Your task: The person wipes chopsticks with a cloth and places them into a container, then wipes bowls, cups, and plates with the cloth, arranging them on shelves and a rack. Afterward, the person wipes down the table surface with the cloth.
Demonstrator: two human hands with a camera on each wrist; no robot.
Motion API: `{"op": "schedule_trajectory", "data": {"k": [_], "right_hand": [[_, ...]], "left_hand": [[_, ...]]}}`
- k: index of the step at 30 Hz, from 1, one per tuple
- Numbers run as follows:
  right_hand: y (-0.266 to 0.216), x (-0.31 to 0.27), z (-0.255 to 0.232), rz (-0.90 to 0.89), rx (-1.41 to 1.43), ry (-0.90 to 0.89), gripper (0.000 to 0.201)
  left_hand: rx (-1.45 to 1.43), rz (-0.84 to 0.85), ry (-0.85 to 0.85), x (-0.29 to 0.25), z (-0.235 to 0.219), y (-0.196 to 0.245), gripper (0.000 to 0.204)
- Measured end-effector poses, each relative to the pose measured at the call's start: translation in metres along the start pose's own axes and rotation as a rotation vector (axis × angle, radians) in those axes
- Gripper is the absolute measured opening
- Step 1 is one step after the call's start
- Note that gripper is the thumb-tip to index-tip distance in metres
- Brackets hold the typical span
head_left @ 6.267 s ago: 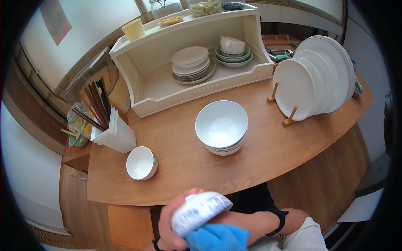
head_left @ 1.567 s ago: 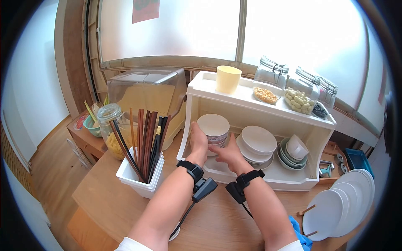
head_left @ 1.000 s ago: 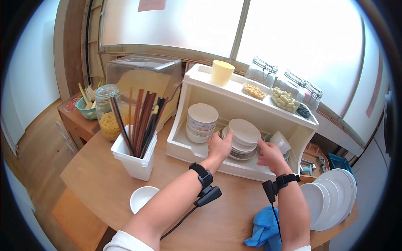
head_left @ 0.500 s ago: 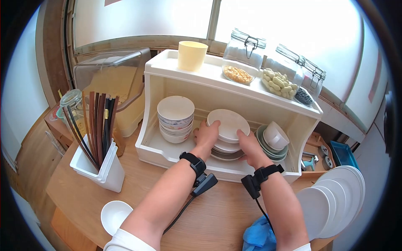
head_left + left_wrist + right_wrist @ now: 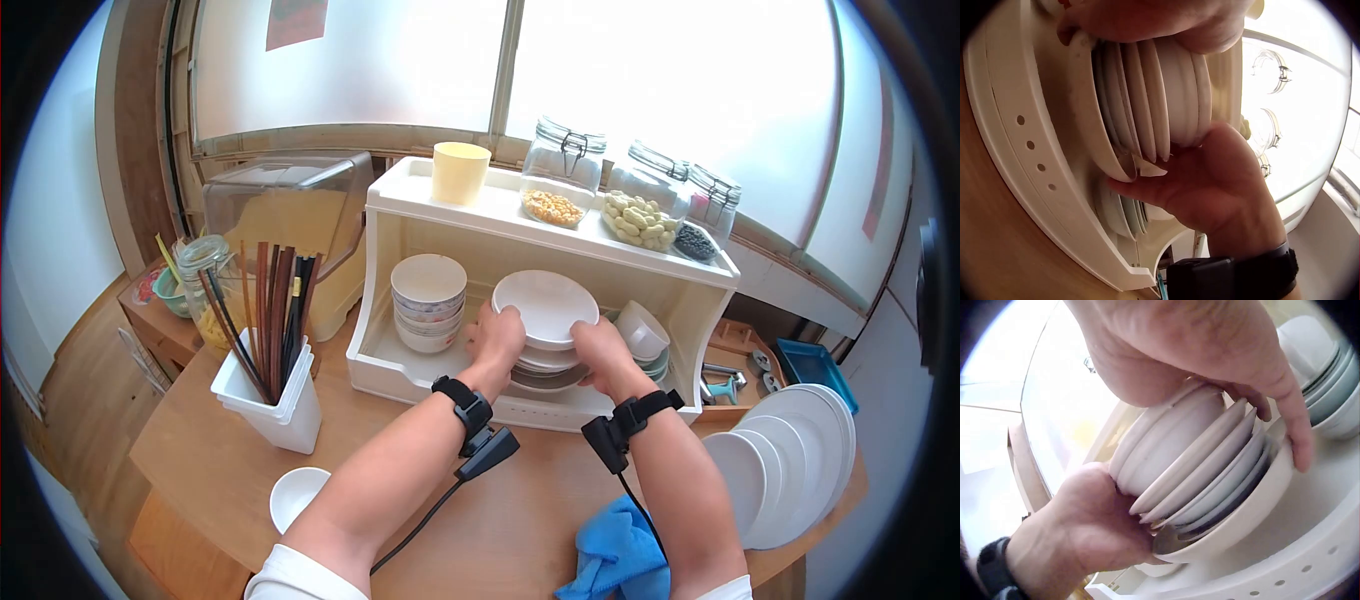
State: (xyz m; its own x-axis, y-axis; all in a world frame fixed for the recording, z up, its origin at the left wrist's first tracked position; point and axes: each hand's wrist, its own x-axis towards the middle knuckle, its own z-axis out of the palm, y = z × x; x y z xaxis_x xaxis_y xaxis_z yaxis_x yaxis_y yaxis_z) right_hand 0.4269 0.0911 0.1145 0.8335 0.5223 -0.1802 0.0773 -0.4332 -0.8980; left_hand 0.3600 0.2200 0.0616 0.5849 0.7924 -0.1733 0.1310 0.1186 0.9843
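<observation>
In the head view, a stack of white plates and dishes (image 5: 546, 305) sits in the cream rack (image 5: 440, 392), between both hands. My left hand (image 5: 497, 338) grips its left side and my right hand (image 5: 605, 352) its right side, thumbs toward the upper rim. The left wrist view shows several plates (image 5: 1147, 100) above a wider bottom dish (image 5: 1088, 106), with fingers at that dish's edge. From the right wrist, fingers (image 5: 1297, 434) of the right hand reach down past the plates (image 5: 1210, 469) to the bottom dish's rim.
Left of the stack stand piled bowls (image 5: 428, 300); right of it, a white cup (image 5: 640, 330) on green bowls. Jars (image 5: 560, 170) and a yellow cup (image 5: 460, 172) top the rack. Chopsticks holder (image 5: 270, 410), white bowl (image 5: 296, 495), blue cloth (image 5: 615, 550) and upright plates (image 5: 790, 465) surround the arms.
Earlier the hands held a patterned bowl and the blue cloth. Later they were at the piled bowls in the rack's left, then moved right and took hold of the plate stack.
</observation>
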Motion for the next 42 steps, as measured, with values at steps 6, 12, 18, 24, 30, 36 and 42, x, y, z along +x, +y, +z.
{"op": "schedule_trajectory", "data": {"k": [6, 12, 18, 24, 30, 36, 42], "right_hand": [[-0.002, -0.051, -0.010, -0.055, 0.013, -0.031, 0.052], [0.015, -0.120, 0.001, -0.172, 0.063, 0.037, 0.045], [0.052, -0.183, 0.022, -0.219, 0.048, -0.137, 0.043], [0.086, -0.204, 0.044, -0.255, 0.046, -0.147, 0.042], [0.105, -0.212, 0.049, -0.191, 0.080, -0.153, 0.041], [0.076, -0.236, 0.044, -0.015, 0.153, -0.131, 0.050], [0.102, -0.207, 0.029, -0.715, -0.579, 0.253, 0.062]], "left_hand": [[0.006, 0.081, -0.019, -0.041, -0.014, 0.005, 0.064], [-0.058, 0.137, 0.000, -0.122, -0.050, -0.005, 0.067], [-0.111, 0.109, -0.027, -0.175, -0.091, -0.049, 0.067], [-0.052, 0.130, -0.046, -0.190, -0.110, -0.092, 0.068], [-0.063, 0.100, 0.093, -0.207, -0.106, -0.104, 0.054], [0.028, 0.177, 0.082, -0.209, -0.109, -0.109, 0.056], [-0.085, 0.270, -0.008, -0.234, -0.133, -0.119, 0.067]]}}
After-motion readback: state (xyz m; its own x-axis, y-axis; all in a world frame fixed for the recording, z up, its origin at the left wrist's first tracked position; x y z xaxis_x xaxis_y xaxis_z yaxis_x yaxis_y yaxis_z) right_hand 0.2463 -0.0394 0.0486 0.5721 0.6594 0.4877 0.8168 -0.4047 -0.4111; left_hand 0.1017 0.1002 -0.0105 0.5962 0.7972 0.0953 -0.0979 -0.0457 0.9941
